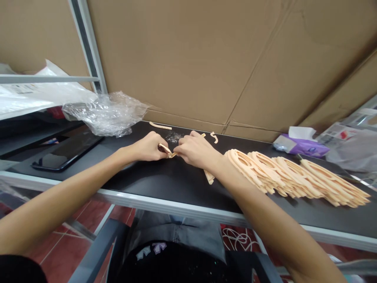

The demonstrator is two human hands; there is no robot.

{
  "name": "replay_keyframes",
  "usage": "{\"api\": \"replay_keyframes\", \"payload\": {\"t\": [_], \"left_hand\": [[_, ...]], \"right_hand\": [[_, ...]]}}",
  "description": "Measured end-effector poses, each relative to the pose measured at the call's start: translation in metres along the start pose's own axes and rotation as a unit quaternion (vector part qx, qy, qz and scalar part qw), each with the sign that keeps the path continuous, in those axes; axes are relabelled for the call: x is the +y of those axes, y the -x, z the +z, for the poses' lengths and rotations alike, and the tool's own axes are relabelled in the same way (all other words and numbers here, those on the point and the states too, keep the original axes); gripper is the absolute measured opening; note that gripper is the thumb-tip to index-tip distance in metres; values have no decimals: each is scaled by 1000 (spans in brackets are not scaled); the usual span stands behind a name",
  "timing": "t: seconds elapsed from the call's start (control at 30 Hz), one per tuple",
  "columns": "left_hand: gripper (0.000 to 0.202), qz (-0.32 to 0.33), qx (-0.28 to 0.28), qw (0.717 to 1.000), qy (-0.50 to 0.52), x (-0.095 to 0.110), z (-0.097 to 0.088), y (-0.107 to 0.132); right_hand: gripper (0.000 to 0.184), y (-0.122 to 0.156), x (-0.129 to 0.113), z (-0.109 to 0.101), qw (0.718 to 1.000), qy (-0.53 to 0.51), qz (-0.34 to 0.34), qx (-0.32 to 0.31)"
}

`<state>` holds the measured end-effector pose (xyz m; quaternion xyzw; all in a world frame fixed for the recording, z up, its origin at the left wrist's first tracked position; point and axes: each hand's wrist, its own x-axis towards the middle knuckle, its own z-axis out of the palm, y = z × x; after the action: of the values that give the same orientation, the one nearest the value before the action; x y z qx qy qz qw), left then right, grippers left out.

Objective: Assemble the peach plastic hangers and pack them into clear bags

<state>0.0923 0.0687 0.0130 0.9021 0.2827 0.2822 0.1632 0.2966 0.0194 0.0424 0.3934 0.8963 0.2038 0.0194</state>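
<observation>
My left hand (151,147) is closed around a thin, pale wood-coloured piece (165,148) above the black tabletop. My right hand (196,150) is closed too, its fingertips pinching at the near end of that piece where it bends. Most of the piece is hidden by the fingers. Beneath my right hand lies another pale piece (209,177), with only its ends showing. Behind the hands, pale crumbs (173,137) are scattered on the table. A straight pale strip (160,126) and a small curved scrap (215,137) rest near the back edge.
To the right, several overlapping stacks of pale cut-out pieces (282,173) fan across the black table (188,188). Behind them stands a purple tissue pack (303,146). On the left are a dark phone-like slab (69,151) and crumpled clear plastic (107,114). Cardboard (188,59) walls the back.
</observation>
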Motion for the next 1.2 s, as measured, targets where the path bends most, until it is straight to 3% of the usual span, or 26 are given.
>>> {"api": "replay_keyframes", "payload": {"t": [0.1,0.53,0.9,1.2], "left_hand": [[13,12,-15,999,-33,-1,1,1],[23,10,15,995,-94,-7,3,-1],[18,-7,-15,999,-31,-7,0,-5],[16,-36,-19,999,4,-6,-4,-9]], "right_hand": [[28,0,0,1,1000,-9,0,-5],[32,-3,-11,9,999,8,40,-36],[29,-9,-6,17,998,55,-15,2],[28,-11,-8,13,999,27,23,-38]]}}
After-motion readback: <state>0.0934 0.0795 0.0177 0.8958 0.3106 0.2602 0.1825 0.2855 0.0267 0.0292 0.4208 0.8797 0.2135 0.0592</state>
